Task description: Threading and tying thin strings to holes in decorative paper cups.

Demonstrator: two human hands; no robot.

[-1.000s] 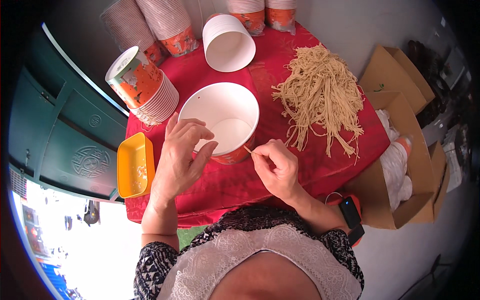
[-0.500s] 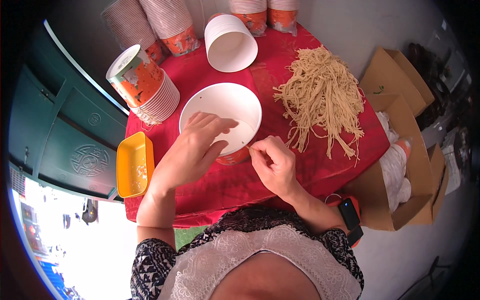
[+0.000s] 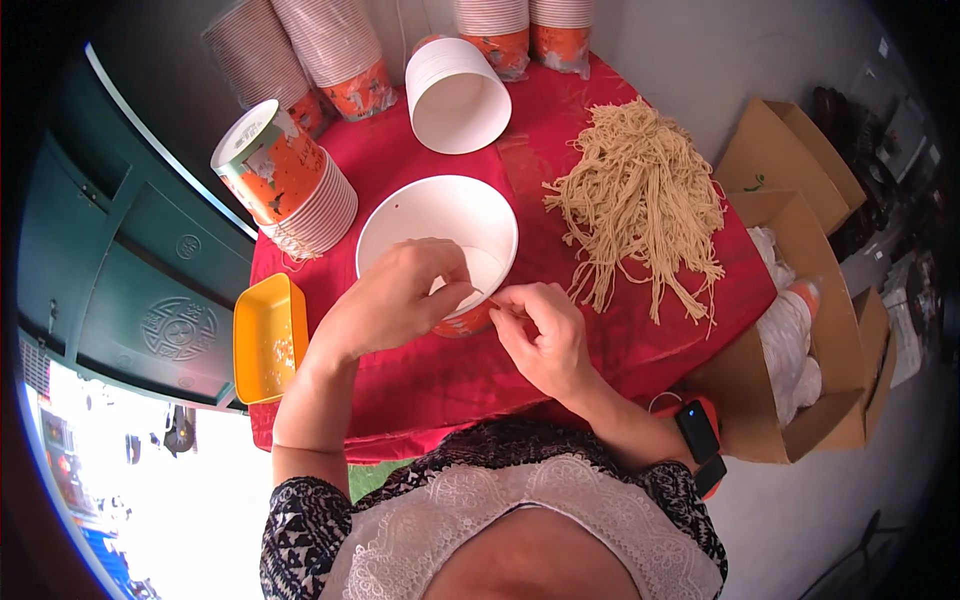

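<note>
Standing mouth-up on the cloth (image 3: 400,400), left of the cords (image 3: 645,200): the tub (image 3: 437,212) | left hand (image 3: 405,297): over its mouth, fingers curled, whether gripping I can't tell from here | right hand (image 3: 548,333): fingertips pinched together at the near-right edge

bucket (image 3: 425,208): partly behind left hand (image 3: 408,300) | right hand (image 3: 543,338): pinched item (image 3: 494,304) too small to tell | cup stacks (image 3: 325,45): cropped at top

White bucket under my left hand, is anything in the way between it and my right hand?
Nothing visible. Your right hand is right at the near-right rim of the bucket; contact is unclear. Your left hand reaches over the opening from the left, and the strand pile lies off to the right.
</note>
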